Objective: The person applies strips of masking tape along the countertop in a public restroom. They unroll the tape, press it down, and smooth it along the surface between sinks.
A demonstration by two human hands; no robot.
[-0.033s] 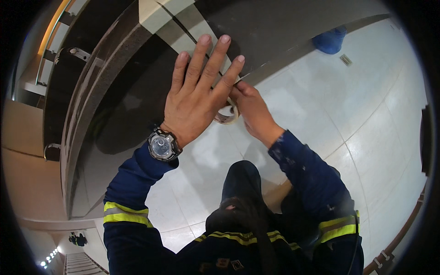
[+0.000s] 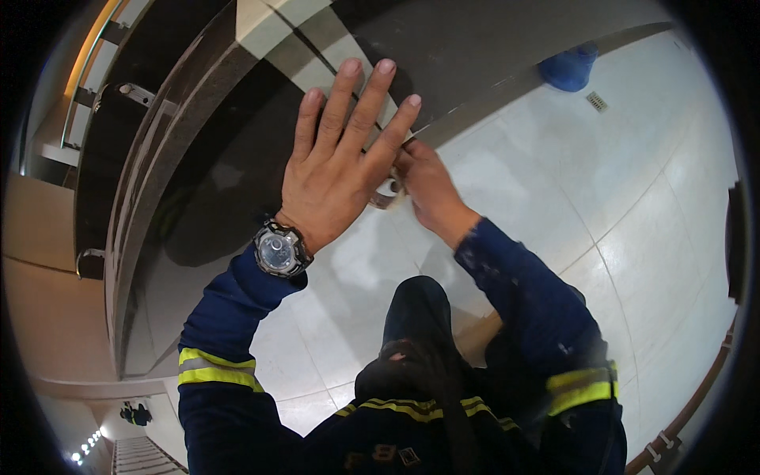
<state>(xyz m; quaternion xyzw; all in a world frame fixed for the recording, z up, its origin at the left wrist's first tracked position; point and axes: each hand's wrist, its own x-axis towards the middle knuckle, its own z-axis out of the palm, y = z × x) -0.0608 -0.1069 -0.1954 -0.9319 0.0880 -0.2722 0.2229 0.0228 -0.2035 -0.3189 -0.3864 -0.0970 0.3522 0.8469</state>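
My left hand (image 2: 331, 178), with a watch (image 2: 280, 248) at its wrist, lies over a dark panel (image 2: 237, 119) with its fingers spread. Under the fingertips run pale tape-like strips (image 2: 340, 43), split lengthwise by a dark line. Just right of it, my right hand (image 2: 434, 190) has its fingers closed at a roll of tape (image 2: 385, 194). The roll hangs below those fingers, partly hidden behind my left hand. Where the roll meets the strip, my hands cover the view.
A blue bucket (image 2: 571, 67) stands on the pale tiled floor (image 2: 617, 214) at the far right, near a small floor drain (image 2: 597, 101). A curved panel edge (image 2: 182, 131) rises at left. Far off at lower left is a person (image 2: 135, 412).
My right hand has shifted slightly left, and the tape roll has turned and moved a little with it. My left hand stays nearly in place.
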